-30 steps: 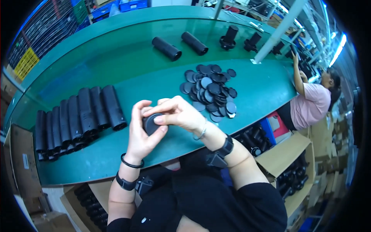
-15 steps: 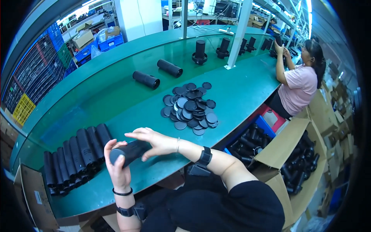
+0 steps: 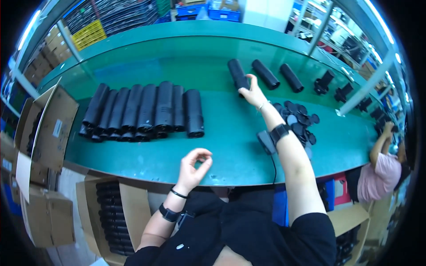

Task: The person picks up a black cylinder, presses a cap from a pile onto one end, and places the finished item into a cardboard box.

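Note:
My right hand reaches far across the green belt and grips a black tube lying on it. Two more black tubes lie just to its right. My left hand hovers over the belt's near edge, empty, with fingers loosely curled and thumb near the forefinger. A row of several black tubes lies side by side to the left. A pile of black round caps sits right of my right forearm.
Open cardboard boxes stand at the left, and a box with black tubes sits below the belt edge. Black upright parts stand far right. Another person in a pink shirt works at the right end.
Before, both hands held a black tube close to my body. Now my right hand has carried it out across the belt and my left hand has let go.

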`<state>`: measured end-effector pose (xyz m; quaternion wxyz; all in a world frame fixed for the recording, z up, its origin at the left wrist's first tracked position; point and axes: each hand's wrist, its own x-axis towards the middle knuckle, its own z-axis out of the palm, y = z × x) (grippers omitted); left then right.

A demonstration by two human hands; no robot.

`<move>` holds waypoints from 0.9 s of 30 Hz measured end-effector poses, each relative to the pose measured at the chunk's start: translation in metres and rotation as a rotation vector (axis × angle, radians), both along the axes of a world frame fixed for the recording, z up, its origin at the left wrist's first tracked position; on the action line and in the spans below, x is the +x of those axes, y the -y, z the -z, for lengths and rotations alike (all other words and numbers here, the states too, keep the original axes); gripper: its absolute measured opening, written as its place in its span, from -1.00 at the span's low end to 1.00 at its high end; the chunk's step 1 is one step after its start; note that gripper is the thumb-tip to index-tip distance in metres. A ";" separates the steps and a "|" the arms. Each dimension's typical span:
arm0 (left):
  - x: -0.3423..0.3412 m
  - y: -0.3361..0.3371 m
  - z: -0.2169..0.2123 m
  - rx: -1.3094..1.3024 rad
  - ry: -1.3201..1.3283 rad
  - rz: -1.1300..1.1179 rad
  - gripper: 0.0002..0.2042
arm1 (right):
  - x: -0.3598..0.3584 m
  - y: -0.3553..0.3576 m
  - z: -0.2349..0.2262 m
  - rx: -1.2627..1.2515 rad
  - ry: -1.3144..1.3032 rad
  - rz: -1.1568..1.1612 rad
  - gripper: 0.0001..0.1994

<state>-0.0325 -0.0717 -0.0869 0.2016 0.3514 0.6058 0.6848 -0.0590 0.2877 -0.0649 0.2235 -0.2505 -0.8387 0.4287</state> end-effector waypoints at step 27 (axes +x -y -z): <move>-0.021 -0.037 -0.056 -0.044 -0.380 -0.273 -0.14 | 0.078 0.155 -0.078 0.427 -0.348 -0.785 -0.80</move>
